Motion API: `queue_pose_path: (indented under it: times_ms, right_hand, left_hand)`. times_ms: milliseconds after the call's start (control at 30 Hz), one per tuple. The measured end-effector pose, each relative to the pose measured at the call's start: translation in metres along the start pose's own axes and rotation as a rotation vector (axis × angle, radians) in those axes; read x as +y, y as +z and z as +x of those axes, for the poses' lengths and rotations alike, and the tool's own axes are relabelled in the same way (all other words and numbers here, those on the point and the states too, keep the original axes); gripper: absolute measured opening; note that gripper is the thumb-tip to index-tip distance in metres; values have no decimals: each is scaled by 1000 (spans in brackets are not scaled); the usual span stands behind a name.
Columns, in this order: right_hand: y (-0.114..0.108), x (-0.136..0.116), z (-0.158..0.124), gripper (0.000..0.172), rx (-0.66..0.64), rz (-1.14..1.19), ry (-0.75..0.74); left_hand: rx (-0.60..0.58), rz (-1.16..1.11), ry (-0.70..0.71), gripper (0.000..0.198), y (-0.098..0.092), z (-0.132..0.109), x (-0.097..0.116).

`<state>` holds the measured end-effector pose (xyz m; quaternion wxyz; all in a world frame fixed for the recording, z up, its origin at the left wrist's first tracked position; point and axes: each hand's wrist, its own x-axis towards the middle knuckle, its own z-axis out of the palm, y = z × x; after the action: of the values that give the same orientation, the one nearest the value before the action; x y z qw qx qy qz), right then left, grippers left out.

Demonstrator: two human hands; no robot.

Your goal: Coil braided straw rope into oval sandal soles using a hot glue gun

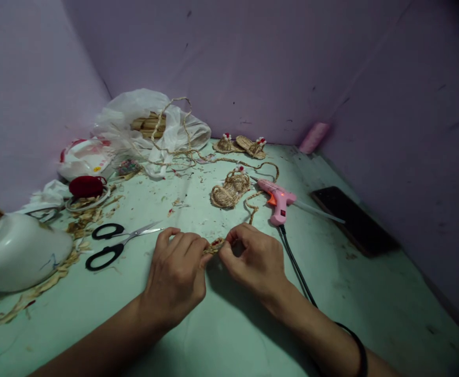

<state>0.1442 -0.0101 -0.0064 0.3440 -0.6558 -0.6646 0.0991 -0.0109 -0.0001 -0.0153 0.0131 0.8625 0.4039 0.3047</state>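
Between my two hands is a small braided straw piece [214,246] with some red in it, mostly covered by my fingers. My left hand [178,272] pinches its left end, and my right hand [255,256] pinches its right end with thumb and forefinger. Just beyond lies a small woven straw slipper [230,189] with a red and white bead trim. A braided straw cord [252,209] runs behind my right hand. To the right of the slipper rests a pink glue gun [279,199] with a glue stick in its back.
Black-handled scissors [123,241] lie open at left, near a white rounded container [21,251]. Finished mini slippers [239,145] sit by the back wall. A plastic bag [135,110] holds straw. A dark phone [351,217] and the glue gun's cable [296,264] are at right.
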Motion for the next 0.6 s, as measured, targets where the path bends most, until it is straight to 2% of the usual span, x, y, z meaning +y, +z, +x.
queue_pose_path:
  times_ms: [133,233,300,333,400,467,500,533,600]
  right_hand:
    - [-3,0,2,15,35,-125,-102]
    - [-11,7,8,15,-101,-59,-154]
    - [-19,18,14,14,-206,132,-87]
    - [-24,25,17,14,-212,255,-10]
    - [-32,37,23,15,-134,482,147]
    - [-39,43,26,21,-70,629,215]
    - [-41,43,25,25,-117,677,220]
    - [-44,41,24,29,-219,708,219]
    - [-47,32,18,35,-613,746,193]
  left_hand:
    - [1,4,-3,14,1,2,2]
    - [0,5,-21,12,1,1,-1]
    - [2,9,-51,11,0,0,-7]
    - [8,12,-71,11,-1,-1,-10]
    - [21,15,-110,9,-3,-2,-17]
    - [25,10,-132,8,-4,-1,-22]
    - [26,4,-133,7,-4,-1,-23]
    - [30,-1,-128,6,-4,-1,-23]
    - [37,-9,-103,6,-3,0,-22]
